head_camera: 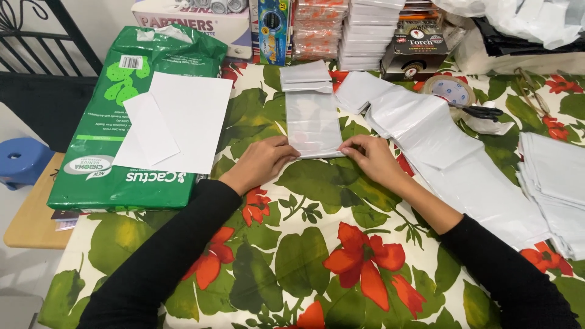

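Plastic bag (312, 122), grey-white, lies flat lengthwise on the floral counter (317, 201). Left hand (263, 159) and right hand (372, 157) pin its near edge, fingers curled down on the 2 corners. Looks like fold/flatten step; next move needs an even crease. More bags (451, 158) lie to the right.

A desk (341, 268) wore a floral cloth of green leaves and red flowers. At far left stood a black metal chair (42, 36), a blue stool (21, 159) and pale floor (24, 274).
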